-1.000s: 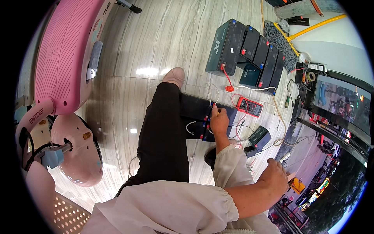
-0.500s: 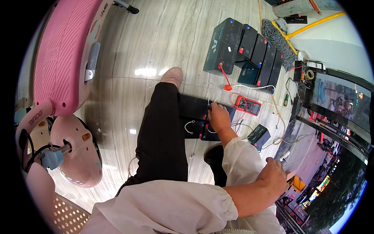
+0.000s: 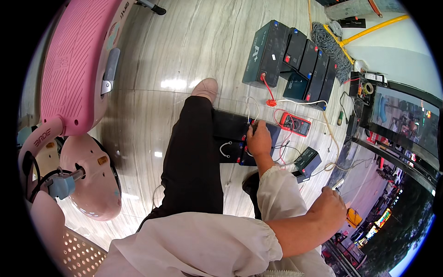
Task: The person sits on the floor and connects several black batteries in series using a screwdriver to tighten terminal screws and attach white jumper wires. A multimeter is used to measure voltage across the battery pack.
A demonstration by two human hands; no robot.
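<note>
Over the dark battery [image 3: 229, 123] lying by my leg, my right hand [image 3: 260, 141] has its fingertips pinched together at a terminal near the far edge. A looped white wire [image 3: 248, 99] rises from that spot; whatever is between the fingertips is too small to make out. Nearer to me, a short white jumper cable [image 3: 223, 148] with ring ends curves over a second battery [image 3: 230, 158]. My left forearm crosses over the right sleeve. At the right, my left hand [image 3: 328, 207] hangs bent down, back showing, its fingers mostly hidden.
A red multimeter [image 3: 295, 125] lies right of the batteries, near a small dark battery [image 3: 307, 159]. Several large batteries [image 3: 263, 54] stand farther back, one with a red plug [image 3: 271, 102]. A pink scooter [image 3: 76, 64] stands left; a mop [image 3: 330, 44] and glass door [image 3: 406, 115] are right.
My right hand has turned slightly at the terminal, and its thumb now shows. The left hand has shifted a little to the right.
</note>
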